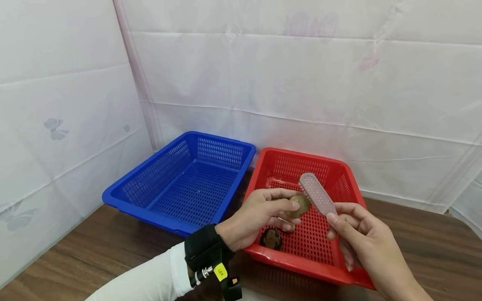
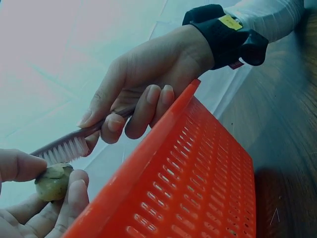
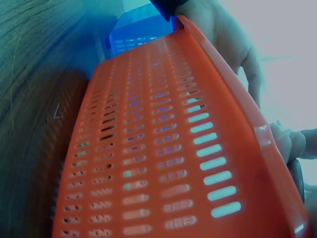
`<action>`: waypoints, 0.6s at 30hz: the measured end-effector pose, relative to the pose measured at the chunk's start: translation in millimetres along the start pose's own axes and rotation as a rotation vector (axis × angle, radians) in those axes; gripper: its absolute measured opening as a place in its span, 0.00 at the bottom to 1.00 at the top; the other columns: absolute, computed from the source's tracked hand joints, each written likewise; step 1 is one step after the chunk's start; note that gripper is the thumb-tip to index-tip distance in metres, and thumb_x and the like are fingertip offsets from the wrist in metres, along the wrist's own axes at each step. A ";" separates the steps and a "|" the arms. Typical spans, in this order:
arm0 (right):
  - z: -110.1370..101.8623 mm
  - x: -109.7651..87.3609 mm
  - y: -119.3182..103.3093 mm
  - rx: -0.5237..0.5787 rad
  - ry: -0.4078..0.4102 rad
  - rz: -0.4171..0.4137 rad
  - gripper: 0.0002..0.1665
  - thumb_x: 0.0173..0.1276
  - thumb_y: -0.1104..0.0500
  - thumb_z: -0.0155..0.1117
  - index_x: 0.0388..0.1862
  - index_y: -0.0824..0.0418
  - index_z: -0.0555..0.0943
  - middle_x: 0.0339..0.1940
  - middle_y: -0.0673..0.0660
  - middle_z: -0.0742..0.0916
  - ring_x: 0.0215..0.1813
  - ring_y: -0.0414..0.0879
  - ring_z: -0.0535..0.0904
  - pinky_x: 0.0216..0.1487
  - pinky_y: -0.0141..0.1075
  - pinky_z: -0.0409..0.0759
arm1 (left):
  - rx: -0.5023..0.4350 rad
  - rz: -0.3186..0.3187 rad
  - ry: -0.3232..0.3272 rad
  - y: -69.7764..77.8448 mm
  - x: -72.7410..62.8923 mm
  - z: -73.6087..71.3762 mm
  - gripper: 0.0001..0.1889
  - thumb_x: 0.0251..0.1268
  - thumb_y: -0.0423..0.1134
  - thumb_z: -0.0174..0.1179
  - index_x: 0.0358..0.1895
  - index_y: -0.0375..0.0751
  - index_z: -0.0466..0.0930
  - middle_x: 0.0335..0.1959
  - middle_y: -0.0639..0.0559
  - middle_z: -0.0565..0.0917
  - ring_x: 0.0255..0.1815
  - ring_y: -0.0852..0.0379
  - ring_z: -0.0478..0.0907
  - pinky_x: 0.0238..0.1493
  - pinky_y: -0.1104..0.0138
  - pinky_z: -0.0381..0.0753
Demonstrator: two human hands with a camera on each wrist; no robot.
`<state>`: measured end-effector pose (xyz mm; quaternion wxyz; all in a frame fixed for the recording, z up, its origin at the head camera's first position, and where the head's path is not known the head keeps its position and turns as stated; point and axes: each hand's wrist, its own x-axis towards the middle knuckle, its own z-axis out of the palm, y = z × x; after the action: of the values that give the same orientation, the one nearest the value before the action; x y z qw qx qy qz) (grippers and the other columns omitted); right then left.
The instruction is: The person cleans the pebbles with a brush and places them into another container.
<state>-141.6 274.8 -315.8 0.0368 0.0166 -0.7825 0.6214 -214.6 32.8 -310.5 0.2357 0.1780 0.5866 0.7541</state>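
Over the red basket (image 1: 301, 267), my left hand (image 1: 252, 217) pinches a small, rounded, olive-green lump (image 1: 300, 206) between thumb and fingers. My right hand (image 1: 370, 240) grips the handle of a brush (image 1: 317, 194) with a pinkish-grey, dotted back. In the left wrist view, the brush's white bristles (image 2: 67, 150) meet the top of the lump (image 2: 51, 186), where a darker, flaky patch shows. A dark, roundish piece with a brown, patchy face (image 1: 271, 238) lies in the basket's near left corner, below my left hand. The basket's wall hides most of both hands in the right wrist view.
A blue perforated basket (image 1: 236, 194) stands left of the red one on the brown wooden table (image 1: 421, 246). Behind the table and along its left side hangs a white patterned cloth (image 1: 286, 83). Both baskets have raised rims.
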 end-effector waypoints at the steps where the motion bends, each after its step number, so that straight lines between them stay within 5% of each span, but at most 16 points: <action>1: -2.3 0.5 1.4 -0.007 -0.013 -0.010 0.21 0.82 0.55 0.64 0.65 0.64 0.73 0.33 0.64 0.86 0.16 0.51 0.70 0.12 0.41 0.73 | 0.010 0.001 -0.003 0.0 0.3 -0.2 0.17 0.77 0.35 0.64 0.63 0.35 0.84 0.47 0.41 0.90 0.39 0.55 0.89 0.47 0.61 0.90; 10: -18.7 7.9 12.9 -0.065 -0.128 -0.110 0.16 0.84 0.59 0.61 0.65 0.63 0.75 0.33 0.62 0.85 0.15 0.52 0.70 0.11 0.43 0.73 | 0.260 0.188 0.035 2.5 4.6 -11.1 0.18 0.78 0.35 0.63 0.66 0.36 0.83 0.51 0.43 0.90 0.46 0.48 0.90 0.48 0.60 0.90; 18: -23.5 11.4 19.2 -0.055 -0.169 -0.117 0.16 0.84 0.59 0.61 0.65 0.61 0.75 0.33 0.62 0.85 0.16 0.53 0.70 0.12 0.43 0.74 | 0.272 0.225 0.033 -1.0 5.9 -8.1 0.18 0.79 0.37 0.62 0.67 0.37 0.83 0.48 0.44 0.90 0.43 0.52 0.90 0.45 0.60 0.90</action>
<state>-153.5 302.3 -328.3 0.0076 0.1137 -0.7971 0.5930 -223.7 29.8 -313.4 0.1138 0.2603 0.6634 0.6923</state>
